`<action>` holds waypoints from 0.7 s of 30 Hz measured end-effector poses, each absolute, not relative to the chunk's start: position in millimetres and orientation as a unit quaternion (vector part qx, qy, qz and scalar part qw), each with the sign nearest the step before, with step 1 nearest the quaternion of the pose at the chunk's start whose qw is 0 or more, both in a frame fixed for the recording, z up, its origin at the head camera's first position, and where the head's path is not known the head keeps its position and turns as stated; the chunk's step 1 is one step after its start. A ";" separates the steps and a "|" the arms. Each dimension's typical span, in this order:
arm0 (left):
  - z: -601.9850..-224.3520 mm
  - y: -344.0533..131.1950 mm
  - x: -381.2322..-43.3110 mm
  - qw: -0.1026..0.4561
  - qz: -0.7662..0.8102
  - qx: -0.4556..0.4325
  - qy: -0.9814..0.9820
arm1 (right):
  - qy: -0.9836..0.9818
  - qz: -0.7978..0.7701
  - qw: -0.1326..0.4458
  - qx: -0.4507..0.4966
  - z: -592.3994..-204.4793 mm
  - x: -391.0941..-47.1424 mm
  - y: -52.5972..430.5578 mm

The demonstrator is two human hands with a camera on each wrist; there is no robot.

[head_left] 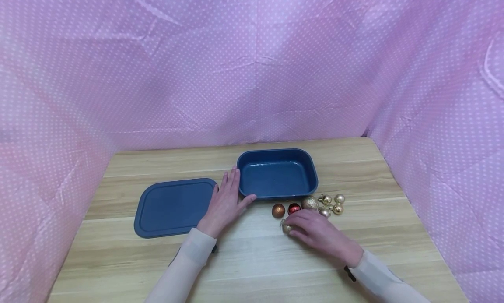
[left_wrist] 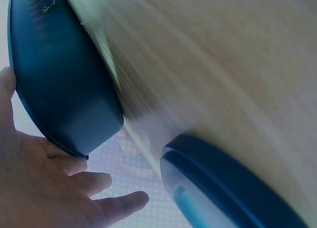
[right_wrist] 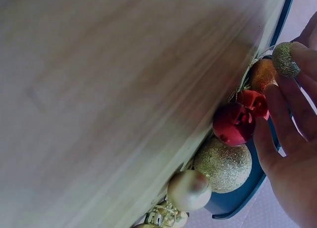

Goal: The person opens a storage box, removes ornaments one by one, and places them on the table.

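My left hand (head_left: 223, 205) lies with straight fingers against the left end of the dark blue box (head_left: 275, 197), thumb at its front rim. In the left wrist view the fingertips touch the box's edge. In front of the box, my right hand (head_left: 320, 233) pinches a small gold glitter bauble (right_wrist: 286, 59) between thumb and fingers. Beside that hand are a copper glitter bauble (head_left: 278, 210), a shiny red bauble (right_wrist: 233, 124) and a larger gold glitter bauble (head_left: 309, 202). The right fingers partly cover the red ones in the right wrist view.
Several small gold baubles (head_left: 338, 208) cluster right of the large one, near the box's front right corner. A flat blue lid (head_left: 177, 206) lies on the wooden table (head_left: 252, 268) to the left. Pink dotted cloth (head_left: 252, 88) hangs behind and at both sides.
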State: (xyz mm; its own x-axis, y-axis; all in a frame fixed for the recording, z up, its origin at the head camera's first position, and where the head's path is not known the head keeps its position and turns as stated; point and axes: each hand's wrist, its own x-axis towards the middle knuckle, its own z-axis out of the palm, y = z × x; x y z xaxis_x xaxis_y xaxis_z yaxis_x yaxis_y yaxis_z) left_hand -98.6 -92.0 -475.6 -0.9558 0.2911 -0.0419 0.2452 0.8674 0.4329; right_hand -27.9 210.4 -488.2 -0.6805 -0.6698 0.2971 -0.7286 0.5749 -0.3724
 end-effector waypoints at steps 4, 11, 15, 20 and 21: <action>-475.7 -91.6 -98.9 0.053 0.222 0.138 0.964 | -0.890 0.230 0.047 0.391 -488.6 -27.9 209.1; -476.0 -91.4 -99.0 0.051 0.223 0.137 0.964 | -0.891 0.219 0.054 0.395 -489.3 -28.0 208.5; -475.9 -91.3 -98.7 0.050 0.223 0.138 0.964 | -0.888 0.220 0.057 0.401 -490.7 -28.7 208.8; -475.5 -91.1 -98.2 0.052 0.220 0.137 0.964 | -0.886 0.217 0.058 0.405 -492.1 -29.4 209.1; -475.4 -91.0 -98.2 0.052 0.219 0.137 0.965 | -0.886 0.218 0.058 0.405 -492.3 -29.5 209.2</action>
State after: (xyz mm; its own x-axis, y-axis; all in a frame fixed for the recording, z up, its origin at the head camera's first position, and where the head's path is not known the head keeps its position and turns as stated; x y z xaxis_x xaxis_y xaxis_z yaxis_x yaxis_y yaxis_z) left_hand -98.2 -91.0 -475.4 -0.9570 0.2871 -0.0413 0.2412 0.8670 0.4361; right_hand -29.5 209.2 -492.3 -0.6652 -0.6922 0.2799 -0.7431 0.5773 -0.3385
